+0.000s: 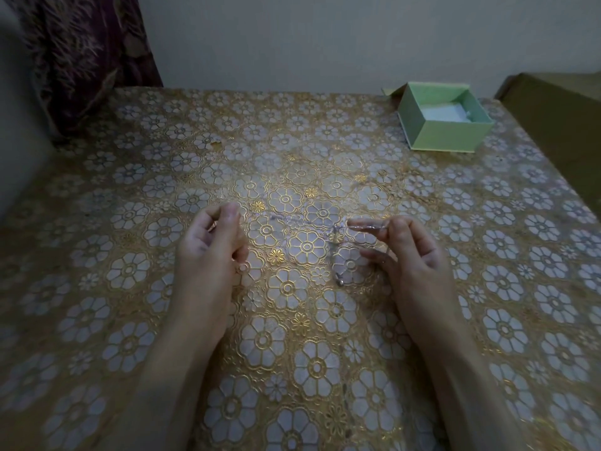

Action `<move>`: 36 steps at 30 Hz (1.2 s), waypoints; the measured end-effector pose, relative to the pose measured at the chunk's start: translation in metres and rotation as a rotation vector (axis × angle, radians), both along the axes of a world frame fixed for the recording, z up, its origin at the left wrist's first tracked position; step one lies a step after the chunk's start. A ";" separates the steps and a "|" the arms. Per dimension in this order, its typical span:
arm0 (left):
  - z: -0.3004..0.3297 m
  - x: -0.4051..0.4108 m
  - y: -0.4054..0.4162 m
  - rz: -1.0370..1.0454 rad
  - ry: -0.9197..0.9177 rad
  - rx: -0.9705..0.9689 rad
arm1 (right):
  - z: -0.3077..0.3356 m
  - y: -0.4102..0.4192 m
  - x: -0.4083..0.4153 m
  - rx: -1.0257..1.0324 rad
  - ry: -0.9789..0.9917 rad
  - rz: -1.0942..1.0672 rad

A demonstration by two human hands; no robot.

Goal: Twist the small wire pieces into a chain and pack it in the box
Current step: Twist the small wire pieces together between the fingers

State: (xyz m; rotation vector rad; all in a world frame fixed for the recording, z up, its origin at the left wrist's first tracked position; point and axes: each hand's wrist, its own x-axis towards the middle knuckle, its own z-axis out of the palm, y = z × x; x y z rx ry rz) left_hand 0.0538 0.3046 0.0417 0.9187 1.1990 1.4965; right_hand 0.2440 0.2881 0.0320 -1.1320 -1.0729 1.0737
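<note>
A thin silvery wire chain [305,222] stretches in the air between my hands, blurred, with a short strand hanging down from it to about the table's middle. My right hand [413,255] pinches the chain's right end between thumb and forefinger. The left end is pinched by the thumb and forefinger tips of my left hand [208,252], whose other fingers are curled; the wire is faint close to it. The open light-green box [455,136] with a white lining stands at the table's far right, well apart from both hands.
A gold floral cloth [162,177] covers the table. A brown cardboard box [556,105] stands past the right edge. A dark patterned curtain [81,56] hangs at the far left, and a plain wall runs behind.
</note>
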 end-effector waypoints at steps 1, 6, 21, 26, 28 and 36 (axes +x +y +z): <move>0.000 0.000 0.000 0.005 0.001 0.008 | 0.000 0.000 0.000 -0.007 0.021 -0.011; 0.004 0.003 0.000 -0.095 -0.338 0.028 | 0.004 0.001 -0.001 -0.066 0.278 0.008; 0.009 0.000 -0.002 -0.196 -0.486 0.059 | -0.003 0.001 -0.011 -0.057 0.195 0.100; 0.015 0.006 -0.004 -0.201 -0.561 0.006 | 0.000 -0.003 -0.015 -0.066 0.205 0.158; 0.015 0.008 -0.004 -0.224 -0.567 0.007 | -0.001 -0.005 -0.019 -0.060 0.200 0.182; 0.009 0.011 -0.005 -0.284 -0.365 -0.038 | 0.001 -0.006 -0.025 -0.064 0.254 0.258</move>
